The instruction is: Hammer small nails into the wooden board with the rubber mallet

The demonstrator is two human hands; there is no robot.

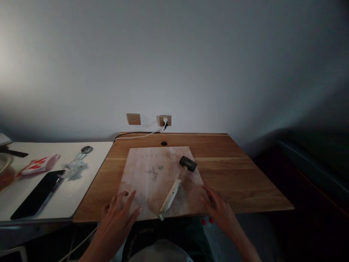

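A light wooden board lies flat on the wooden desk. Across its right half rests a hammer, its dark head toward the back and its worn, white-painted handle reaching the board's front edge. Several small nails are scattered in the middle of the board, and a row of small marks or nails runs along its far side, too small to make out. At the board's front left corner is my left hand, fingers spread, holding nothing. My right hand touches the right edge near the front, its fingers stretched out and free of the hammer.
On the white table to the left lie a phone, a crumpled clear plastic bag, a roll of tape, a red-and-white packet and a bowl. Cables run behind the desk to a wall socket.
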